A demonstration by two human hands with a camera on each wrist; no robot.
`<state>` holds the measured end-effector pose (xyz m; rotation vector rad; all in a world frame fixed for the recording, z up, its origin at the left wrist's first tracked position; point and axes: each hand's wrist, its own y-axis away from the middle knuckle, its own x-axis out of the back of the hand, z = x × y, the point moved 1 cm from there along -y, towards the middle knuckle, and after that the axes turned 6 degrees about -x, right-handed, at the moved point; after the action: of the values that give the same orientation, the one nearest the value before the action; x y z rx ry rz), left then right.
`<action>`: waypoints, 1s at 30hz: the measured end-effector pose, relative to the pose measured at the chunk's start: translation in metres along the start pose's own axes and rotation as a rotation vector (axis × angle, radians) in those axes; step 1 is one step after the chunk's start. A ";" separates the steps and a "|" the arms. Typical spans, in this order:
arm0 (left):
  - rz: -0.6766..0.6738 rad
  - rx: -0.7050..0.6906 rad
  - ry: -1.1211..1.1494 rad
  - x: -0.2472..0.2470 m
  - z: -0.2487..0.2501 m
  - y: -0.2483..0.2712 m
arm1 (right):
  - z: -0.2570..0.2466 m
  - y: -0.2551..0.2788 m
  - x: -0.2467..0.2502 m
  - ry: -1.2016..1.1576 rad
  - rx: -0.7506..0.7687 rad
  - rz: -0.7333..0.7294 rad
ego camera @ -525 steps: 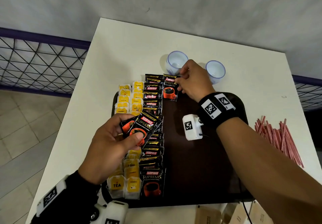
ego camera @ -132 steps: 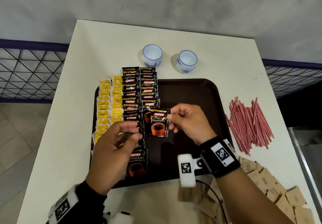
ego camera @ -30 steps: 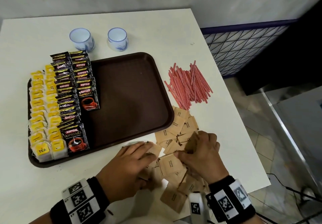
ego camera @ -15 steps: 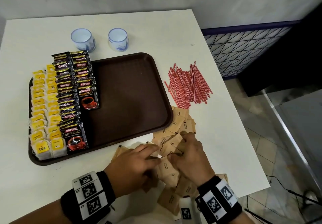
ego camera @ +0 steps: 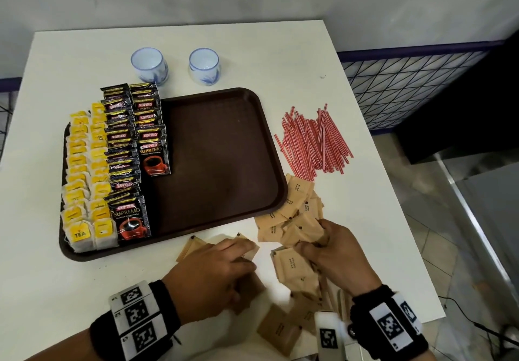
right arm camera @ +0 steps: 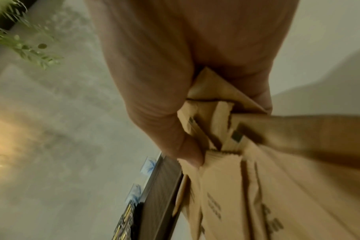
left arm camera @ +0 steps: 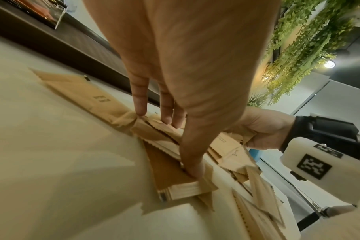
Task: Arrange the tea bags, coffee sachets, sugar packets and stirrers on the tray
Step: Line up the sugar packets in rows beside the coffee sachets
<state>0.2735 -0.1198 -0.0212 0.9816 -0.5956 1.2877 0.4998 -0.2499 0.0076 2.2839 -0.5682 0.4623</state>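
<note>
The brown tray (ego camera: 219, 164) holds yellow tea bags (ego camera: 84, 169) in two columns at its left. Beside them lie two columns of black coffee sachets (ego camera: 123, 141). Brown sugar packets (ego camera: 295, 206) are scattered on the table off the tray's front right corner. My left hand (ego camera: 251, 255) presses straight fingers (left arm camera: 140, 110) and thumb down on a few packets (left arm camera: 97, 97) lying flat. My right hand (ego camera: 311, 237) grips a bunch of sugar packets (right arm camera: 216, 178) between thumb and curled fingers. Red-and-white stirrers (ego camera: 311, 141) lie in a pile right of the tray.
Two small blue-and-white cups (ego camera: 148, 64) (ego camera: 204, 64) stand behind the tray. The table's right edge (ego camera: 393, 192) and front right corner are close to the packets, with a floor drop and a blue wire fence (ego camera: 407, 80) beyond.
The hands, close together over the packet pile half a second ago, have drawn apart. The left hand now rests further left and the right hand holds a gathered bunch.
</note>
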 end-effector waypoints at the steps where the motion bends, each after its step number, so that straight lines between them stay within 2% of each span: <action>1: 0.003 0.001 0.010 0.000 -0.001 0.001 | 0.000 0.000 0.005 -0.017 -0.006 0.008; 6: 0.049 -0.013 0.034 0.002 -0.003 0.004 | -0.007 0.004 0.033 -0.072 -0.032 0.041; 11: 0.130 -0.020 0.092 0.011 -0.003 0.005 | -0.017 0.004 0.057 -0.202 0.012 0.107; 14: 0.161 0.040 0.174 0.021 -0.005 0.003 | -0.017 -0.004 0.060 -0.258 -0.001 0.121; 17: 0.258 0.116 0.273 0.039 -0.002 0.002 | -0.020 -0.010 0.064 -0.303 0.016 0.166; 21: 0.392 0.237 0.598 0.057 0.000 -0.001 | -0.041 -0.017 0.059 -0.481 0.053 0.166; 25: 0.351 0.268 0.980 0.066 -0.002 -0.012 | -0.073 -0.032 0.023 -0.586 0.095 0.029; 30: 0.408 0.311 1.413 0.075 -0.001 -0.016 | -0.104 -0.041 -0.030 -0.643 0.077 -0.171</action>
<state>0.3050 -0.0801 0.0361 -0.0118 0.5517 2.0743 0.4793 -0.1407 0.0401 2.5174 -0.6572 -0.3597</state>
